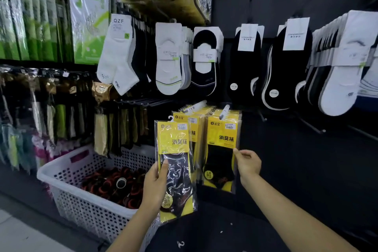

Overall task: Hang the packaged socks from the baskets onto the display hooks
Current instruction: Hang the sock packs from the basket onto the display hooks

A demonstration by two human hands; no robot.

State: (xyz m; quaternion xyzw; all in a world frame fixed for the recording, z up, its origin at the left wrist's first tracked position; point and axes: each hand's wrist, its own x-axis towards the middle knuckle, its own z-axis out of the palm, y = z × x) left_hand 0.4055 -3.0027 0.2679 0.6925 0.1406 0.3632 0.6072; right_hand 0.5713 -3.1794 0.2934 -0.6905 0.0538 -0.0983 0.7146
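My left grip [157, 182] clasps one yellow sock pack [173, 143], upright just in front of the hanging stacks. My right grip [247, 164] pinches the front edge of the right stack [222, 129]. I should raise the pack's hanger to the hook [197, 106] and slide it straight on. I count one pack in hand, two loaded hooks and one basket [61, 166].

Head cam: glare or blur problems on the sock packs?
Head view: glare streaks across the held sock pack in the left hand; hanging sock pack pinched by the right hand reads clearer; frame edges soft and bent; right wall dark.
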